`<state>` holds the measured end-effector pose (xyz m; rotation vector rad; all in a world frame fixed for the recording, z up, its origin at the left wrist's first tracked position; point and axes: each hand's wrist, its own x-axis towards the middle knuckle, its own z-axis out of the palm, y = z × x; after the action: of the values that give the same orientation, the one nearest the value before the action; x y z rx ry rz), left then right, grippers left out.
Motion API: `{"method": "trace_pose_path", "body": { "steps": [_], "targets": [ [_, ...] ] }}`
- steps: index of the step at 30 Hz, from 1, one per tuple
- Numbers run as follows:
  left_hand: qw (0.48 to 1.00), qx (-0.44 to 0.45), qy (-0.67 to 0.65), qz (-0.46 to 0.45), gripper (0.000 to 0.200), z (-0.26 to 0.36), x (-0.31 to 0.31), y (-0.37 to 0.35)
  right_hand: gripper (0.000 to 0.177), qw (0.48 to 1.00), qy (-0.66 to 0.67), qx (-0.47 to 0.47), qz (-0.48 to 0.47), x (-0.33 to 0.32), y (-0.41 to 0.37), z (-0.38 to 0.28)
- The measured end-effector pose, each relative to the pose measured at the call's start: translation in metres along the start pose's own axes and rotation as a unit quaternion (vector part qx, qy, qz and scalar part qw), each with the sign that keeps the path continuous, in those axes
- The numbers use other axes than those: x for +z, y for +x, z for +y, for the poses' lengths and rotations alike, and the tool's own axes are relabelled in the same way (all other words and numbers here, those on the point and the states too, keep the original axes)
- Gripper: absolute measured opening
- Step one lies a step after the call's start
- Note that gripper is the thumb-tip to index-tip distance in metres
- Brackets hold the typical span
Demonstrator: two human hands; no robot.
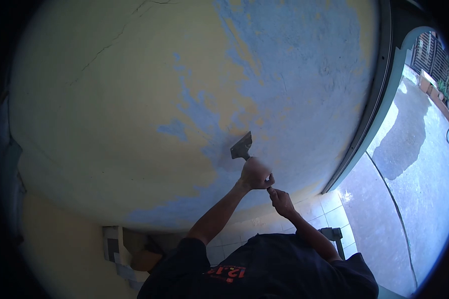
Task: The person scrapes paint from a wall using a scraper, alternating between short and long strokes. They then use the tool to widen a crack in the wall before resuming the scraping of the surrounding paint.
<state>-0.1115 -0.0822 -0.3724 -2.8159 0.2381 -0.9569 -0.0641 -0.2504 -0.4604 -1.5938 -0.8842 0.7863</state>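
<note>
A scraper with a wide, dark metal blade (241,147) is held up to the wall (134,139), its edge at or very near the surface. My left hand (257,173) is closed around the handle just behind the blade, hiding most of it. Lower and to the right, my right hand (282,203) is closed at the handle's rear end, thumb toward the left hand. Yellowish paint covers the wall's left part. Around and right of the blade, a bare blue patch (294,89) shows with yellow flecks and ragged edges.
A dark door frame (369,109) borders the wall at right, with a sunlit concrete floor (424,199) outside. White tiles (329,207) lie below. A brown object (145,260) and a shelf-like unit (112,244) stand at lower left. A thin crack (105,48) runs across the upper wall.
</note>
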Motion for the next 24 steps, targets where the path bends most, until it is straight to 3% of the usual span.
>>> {"method": "trace_pose_path", "body": {
  "steps": [3, 10, 14, 18, 22, 24],
  "targets": [
    [1.0, 0.011, 0.007, -0.003, 0.022, -0.002, -0.002, 0.001, 0.065, 0.999, 0.02, 0.033, -0.012, 0.0, 0.0, 0.002],
    [1.0, 0.009, 0.006, 0.003, 0.021, -0.003, -0.001, 0.002, 0.067, 1.0, 0.03, 0.002, 0.003, 0.001, 0.003, 0.003],
    [1.0, 0.011, -0.003, -0.001, 0.021, -0.004, -0.005, 0.001, 0.067, 0.997, 0.053, 0.048, -0.019, 0.007, -0.001, -0.001],
    [1.0, 0.005, 0.0, -0.012, 0.022, -0.003, -0.005, 0.001, 0.067, 0.999, 0.031, 0.009, 0.002, 0.003, 0.001, -0.003],
    [1.0, 0.009, 0.0, -0.024, 0.022, -0.004, -0.007, -0.002, 0.066, 0.997, 0.061, 0.05, -0.011, 0.01, 0.0, -0.001],
    [1.0, 0.016, -0.001, 0.019, 0.023, -0.003, -0.009, 0.003, 0.068, 0.998, 0.06, 0.033, -0.009, 0.008, -0.002, -0.002]
  ]
}}
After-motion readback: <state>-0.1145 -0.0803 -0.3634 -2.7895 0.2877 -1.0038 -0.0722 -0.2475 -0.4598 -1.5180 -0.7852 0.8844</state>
